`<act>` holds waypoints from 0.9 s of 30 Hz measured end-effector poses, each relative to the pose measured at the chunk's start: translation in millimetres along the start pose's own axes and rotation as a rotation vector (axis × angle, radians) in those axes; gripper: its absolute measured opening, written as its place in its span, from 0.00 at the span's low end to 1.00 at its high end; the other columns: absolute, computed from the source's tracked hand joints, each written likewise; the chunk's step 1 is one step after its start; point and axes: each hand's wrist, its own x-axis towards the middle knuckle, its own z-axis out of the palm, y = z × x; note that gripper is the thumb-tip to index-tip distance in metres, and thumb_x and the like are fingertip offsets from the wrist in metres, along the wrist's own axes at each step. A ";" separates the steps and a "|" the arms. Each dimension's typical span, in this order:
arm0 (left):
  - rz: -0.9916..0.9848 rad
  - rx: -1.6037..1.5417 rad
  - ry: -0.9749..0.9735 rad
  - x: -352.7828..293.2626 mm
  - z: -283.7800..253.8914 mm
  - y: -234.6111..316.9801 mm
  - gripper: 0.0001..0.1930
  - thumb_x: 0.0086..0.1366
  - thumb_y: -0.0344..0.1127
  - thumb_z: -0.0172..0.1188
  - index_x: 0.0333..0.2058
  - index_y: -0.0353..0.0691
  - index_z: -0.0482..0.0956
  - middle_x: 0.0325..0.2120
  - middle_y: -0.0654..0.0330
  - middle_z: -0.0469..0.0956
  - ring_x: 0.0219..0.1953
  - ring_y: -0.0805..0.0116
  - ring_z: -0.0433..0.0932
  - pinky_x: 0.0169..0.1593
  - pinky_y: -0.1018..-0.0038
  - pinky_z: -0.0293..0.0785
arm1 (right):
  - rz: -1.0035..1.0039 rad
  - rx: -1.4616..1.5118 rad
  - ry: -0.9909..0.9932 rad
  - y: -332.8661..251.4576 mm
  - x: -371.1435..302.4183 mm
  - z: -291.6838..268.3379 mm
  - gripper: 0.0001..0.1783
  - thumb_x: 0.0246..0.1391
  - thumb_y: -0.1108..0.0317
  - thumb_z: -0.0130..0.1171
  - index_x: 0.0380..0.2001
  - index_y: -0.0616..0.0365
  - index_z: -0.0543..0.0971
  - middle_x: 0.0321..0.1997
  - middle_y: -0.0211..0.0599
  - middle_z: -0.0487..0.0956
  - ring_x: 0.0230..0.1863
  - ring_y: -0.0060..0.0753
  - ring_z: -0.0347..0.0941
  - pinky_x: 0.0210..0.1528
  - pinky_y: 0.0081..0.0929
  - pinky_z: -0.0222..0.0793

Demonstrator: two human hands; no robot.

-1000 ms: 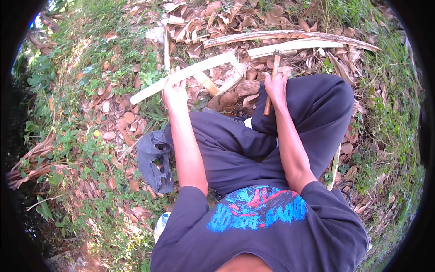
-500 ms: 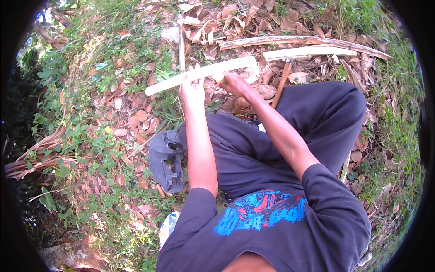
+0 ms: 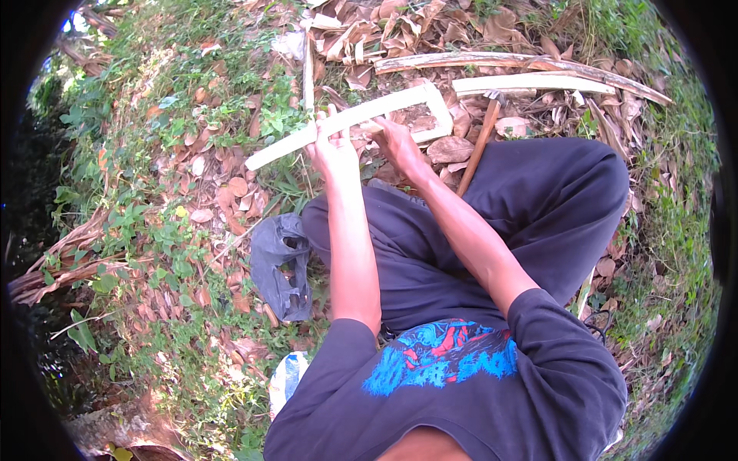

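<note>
A pale wooden frame (image 3: 346,121) made of joined strips is held up in front of my crossed legs. Its long strip slants up to the right, where a short end piece (image 3: 442,111) turns down toward a lower strip (image 3: 433,134). My left hand (image 3: 333,147) is closed round the long strip near its left half, fingertips showing above the edge. Just right of it, my right hand (image 3: 398,144) is closed at the lower part of the frame; its fingers partly hide what they grip. A hammer (image 3: 481,140) with a brown wooden handle leans by my right leg.
Two long wooden strips, one rough-edged (image 3: 523,60) and one pale (image 3: 534,82), lie beyond the hammer. A thin upright stick (image 3: 308,73) is behind my left hand. A dark plastic bag (image 3: 278,265) sits by my left knee, among dry leaves (image 3: 240,187) and grass.
The frame's right end has risen and tilted, so its end piece and lower strip show more openly. Both hands stay on it, with my left forearm shifted slightly right.
</note>
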 end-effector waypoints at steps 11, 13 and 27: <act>-0.047 0.097 -0.115 -2.5 -19.7 0.4 0.26 0.76 0.27 0.46 0.70 0.45 0.55 0.69 0.52 0.66 0.68 0.47 0.68 0.68 0.43 0.69 | 0.049 -0.022 -0.075 0.4 6.3 -6.3 0.13 0.64 0.67 0.60 0.47 0.64 0.76 0.37 0.58 0.81 0.41 0.61 0.79 0.43 0.48 0.71; -0.101 0.024 -0.111 -5.2 -22.4 1.3 0.27 0.76 0.27 0.46 0.71 0.46 0.53 0.68 0.52 0.66 0.68 0.47 0.68 0.68 0.43 0.69 | 0.070 -0.052 -0.114 2.8 11.5 -7.6 0.13 0.64 0.67 0.60 0.46 0.65 0.76 0.37 0.59 0.81 0.41 0.61 0.79 0.42 0.48 0.71; 0.004 0.107 -0.137 -17.0 -19.9 -3.5 0.29 0.76 0.27 0.50 0.70 0.53 0.51 0.68 0.46 0.65 0.68 0.47 0.68 0.66 0.46 0.73 | 0.152 0.195 0.192 -22.9 -21.5 -13.9 0.23 0.62 0.58 0.61 0.52 0.64 0.73 0.53 0.51 0.80 0.56 0.46 0.77 0.59 0.42 0.72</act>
